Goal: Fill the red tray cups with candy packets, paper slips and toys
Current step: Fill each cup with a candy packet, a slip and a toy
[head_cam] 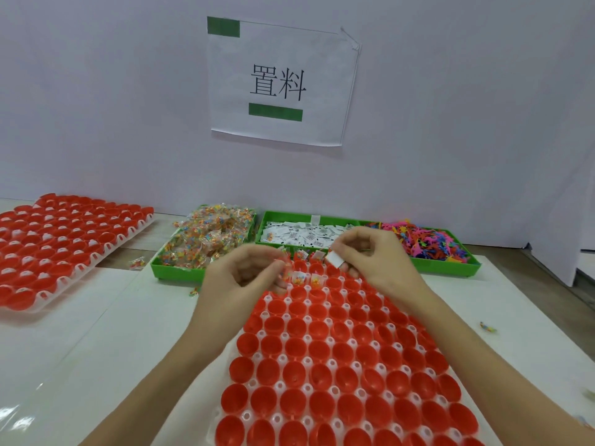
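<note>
Red tray (325, 365), two candy packets (307, 279) in cups, two hands above

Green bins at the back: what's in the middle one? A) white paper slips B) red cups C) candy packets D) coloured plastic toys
A: the middle green bin holds white paper slips, with candy packets to its left and coloured toys to its right.

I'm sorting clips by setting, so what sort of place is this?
Probably a small packing or assembly workstation. A red tray of cups lies in front of green bins sorted into candy packets, paper slips and toys, with a printed sign taped to the wall behind.
</note>
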### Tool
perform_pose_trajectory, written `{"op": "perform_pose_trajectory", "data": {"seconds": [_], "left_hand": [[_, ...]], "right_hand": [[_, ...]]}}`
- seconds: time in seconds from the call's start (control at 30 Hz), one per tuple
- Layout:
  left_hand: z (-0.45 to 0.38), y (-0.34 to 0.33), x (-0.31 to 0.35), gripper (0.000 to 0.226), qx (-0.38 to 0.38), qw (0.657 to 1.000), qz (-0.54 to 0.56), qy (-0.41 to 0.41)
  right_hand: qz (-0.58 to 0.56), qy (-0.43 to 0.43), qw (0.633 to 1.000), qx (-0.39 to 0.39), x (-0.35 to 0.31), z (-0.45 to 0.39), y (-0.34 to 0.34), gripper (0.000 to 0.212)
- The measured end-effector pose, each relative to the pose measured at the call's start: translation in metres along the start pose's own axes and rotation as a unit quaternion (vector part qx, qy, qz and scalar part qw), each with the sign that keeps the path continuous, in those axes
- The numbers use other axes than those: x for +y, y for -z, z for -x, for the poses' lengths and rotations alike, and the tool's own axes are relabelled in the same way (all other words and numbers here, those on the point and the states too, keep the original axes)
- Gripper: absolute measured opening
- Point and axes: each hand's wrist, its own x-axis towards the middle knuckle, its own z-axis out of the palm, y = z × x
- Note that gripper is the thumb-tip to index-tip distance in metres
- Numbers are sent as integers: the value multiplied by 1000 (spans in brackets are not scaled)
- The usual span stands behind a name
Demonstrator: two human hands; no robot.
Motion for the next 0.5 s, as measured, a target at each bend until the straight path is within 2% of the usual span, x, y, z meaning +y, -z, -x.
{"op": "perform_pose_trajectory", "data": {"seconds": [0.1, 0.2, 0.37, 0.5], "left_hand": [[8, -11, 4, 10, -43, 997, 37, 48], [10, -12, 6, 9, -61, 997, -3, 42], [10, -9, 9, 12, -43, 998, -28, 43], [9, -8, 7, 10, -33, 997, -46, 53]], "right_hand": [[22, 23, 998, -62, -13, 19, -11, 9], [66, 56, 991, -101, -27, 26, -18, 16], [153, 88, 978, -113, -38, 29, -20, 22], [141, 89, 979, -116, -41, 28, -22, 21]]}}
